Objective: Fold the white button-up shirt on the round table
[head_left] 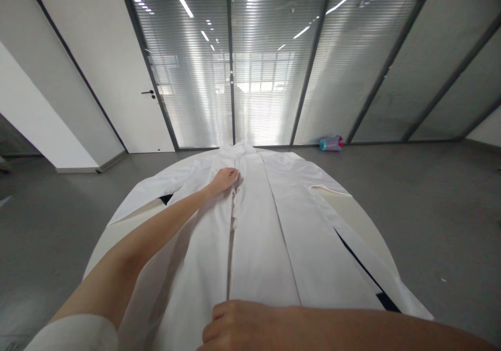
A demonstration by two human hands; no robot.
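Head view: the left hand (224,179) reaches far up the long white cloth garment (258,246), fingers curled narrow on its front edge (pinching or only pressing, I cannot tell). The right hand (235,324) lies loosely curled at the near hem, its grip hidden. The garment lies spread across the round white worktop (364,220). A tug from that stretched arm could ruck the front or drag cloth over the rim.

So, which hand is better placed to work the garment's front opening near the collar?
Probably the left: the left hand rests on the front opening of the white garment, near the collar. The right hand lies at the near hem, far from it.
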